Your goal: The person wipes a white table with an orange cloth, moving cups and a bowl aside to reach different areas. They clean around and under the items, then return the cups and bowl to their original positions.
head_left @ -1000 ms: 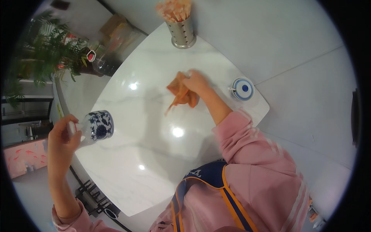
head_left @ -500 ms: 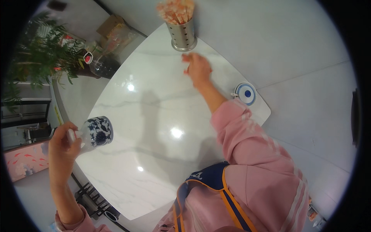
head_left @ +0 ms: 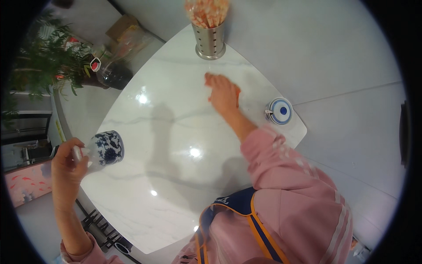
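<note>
My left hand [head_left: 69,163] is closed round the narrow pale neck of a blue-and-white patterned bottle [head_left: 109,148]. The bottle is tilted, its broad base toward the middle of the table, at the left edge. My right hand [head_left: 223,94] lies on the far part of the white marbled table [head_left: 184,127]. Under its fingers is an orange cloth [head_left: 238,93], mostly covered by the hand; only bits show at the sides.
Beyond my right hand stands a perforated metal holder [head_left: 210,43] full of orange-and-white wrapped sticks. A lidded blue-and-white pot [head_left: 279,111] sits by the right corner, against the grey wall [head_left: 334,53]. Left of the table are a leafy plant [head_left: 48,66] and a dark bottle [head_left: 114,75].
My right hand has moved nearer to me with the orange cloth, away from the metal holder. My left hand still grips the bottle in nearly the same place.
</note>
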Motion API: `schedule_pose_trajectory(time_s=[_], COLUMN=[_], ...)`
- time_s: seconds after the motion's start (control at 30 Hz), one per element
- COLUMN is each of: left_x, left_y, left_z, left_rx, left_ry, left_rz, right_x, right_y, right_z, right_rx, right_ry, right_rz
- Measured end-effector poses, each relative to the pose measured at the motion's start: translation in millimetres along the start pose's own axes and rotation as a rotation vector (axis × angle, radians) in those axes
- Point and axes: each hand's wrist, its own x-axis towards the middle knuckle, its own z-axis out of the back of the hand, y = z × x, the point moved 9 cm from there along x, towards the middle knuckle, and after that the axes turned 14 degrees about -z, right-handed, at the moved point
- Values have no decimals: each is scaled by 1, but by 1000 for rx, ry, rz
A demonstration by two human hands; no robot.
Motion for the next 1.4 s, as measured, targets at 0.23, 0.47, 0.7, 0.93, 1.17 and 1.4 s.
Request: schedule_pose_trajectory(time_s=[0.23, 0.47, 0.7, 0.93, 1.17, 1.4], left_x=[-1, -4, -7, -3, -3, -3], left_y=[-2, -8, -25, -35, -43, -30], left_z=[-1, 3, -9, -6, -6, -7], left_rx=[72, 185, 209, 264, 327, 196], left_ry=[47, 28, 9, 55, 85, 88], left_rz=[-6, 31, -12, 4, -42, -17], right_x=[43, -25, -229, -139, -28, 31], right_y=[-11, 28, 95, 67, -73, -70], right_z=[27, -25, -52, -1, 70, 43], right_rx=[-150, 484, 318, 246, -12, -94], right_ry=[-335, 123, 587, 159, -548, -396], right_rz=[-55, 77, 576, 165, -512, -471])
